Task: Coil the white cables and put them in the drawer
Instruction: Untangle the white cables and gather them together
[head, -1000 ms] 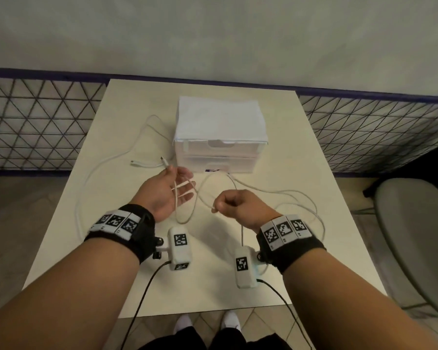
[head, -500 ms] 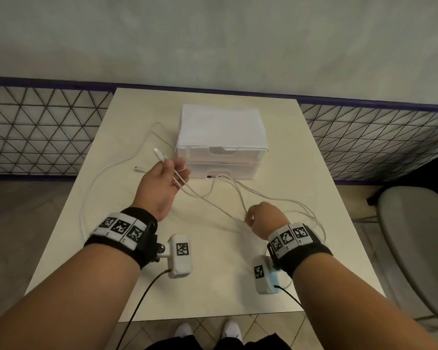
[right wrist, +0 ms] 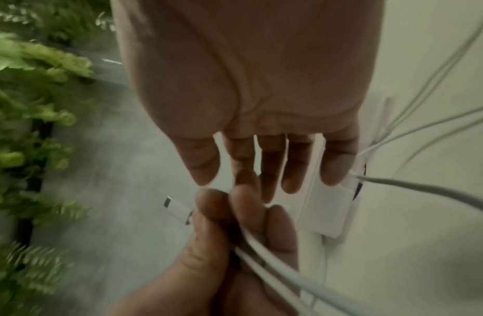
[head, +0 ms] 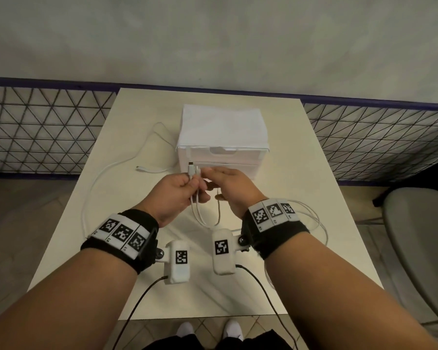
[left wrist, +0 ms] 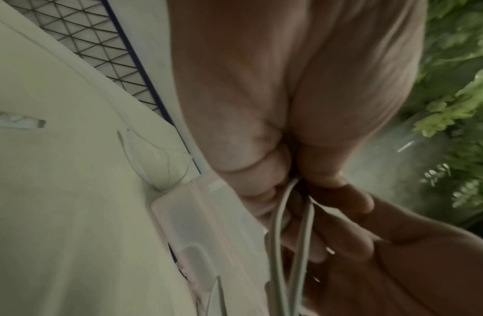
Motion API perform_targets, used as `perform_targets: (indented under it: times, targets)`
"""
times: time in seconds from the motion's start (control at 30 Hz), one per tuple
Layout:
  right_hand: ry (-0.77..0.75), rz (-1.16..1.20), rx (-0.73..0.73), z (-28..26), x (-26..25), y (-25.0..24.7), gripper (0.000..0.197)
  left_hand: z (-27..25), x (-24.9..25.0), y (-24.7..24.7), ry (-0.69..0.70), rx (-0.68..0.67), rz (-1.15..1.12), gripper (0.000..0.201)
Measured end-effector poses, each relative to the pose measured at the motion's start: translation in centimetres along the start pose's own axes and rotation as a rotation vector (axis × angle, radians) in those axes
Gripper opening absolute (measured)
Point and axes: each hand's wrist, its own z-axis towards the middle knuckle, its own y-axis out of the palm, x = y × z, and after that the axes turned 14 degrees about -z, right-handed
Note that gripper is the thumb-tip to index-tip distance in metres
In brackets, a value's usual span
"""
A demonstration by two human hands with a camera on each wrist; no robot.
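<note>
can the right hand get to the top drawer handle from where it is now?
Probably yes. The right hand is open, fingers straight, just in front of the drawer unit, and nothing sits between it and the top drawer handle. The left hand grips the cable.

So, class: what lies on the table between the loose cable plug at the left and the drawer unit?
Head view: only the loose cable plug's own white cord, running toward the drawer unit.
</note>
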Motion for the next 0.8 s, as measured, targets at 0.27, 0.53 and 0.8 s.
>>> perform_targets:
  times: [0.27, 0.53, 0.8]
  targets:
    - [-0.089, 0.288, 0.007, -0.3, 0.4, -0.2, 0.012, -0.4, -0.6, 0.1, -0.107, -0.047, -0.085, 0.029]
    - [-0.077, 0.342, -0.019, -0.1, 0.7, 0.7, 0.018, -0.1, -0.8, 1.1, -0.114, -0.055, 0.145, 0.023]
    - [-0.085, 0.304, -0.075, 1.2, 0.8, 1.5, 0.022, -1.1, -1.9, -0.2, -0.114, 0.016, -0.094, 0.033]
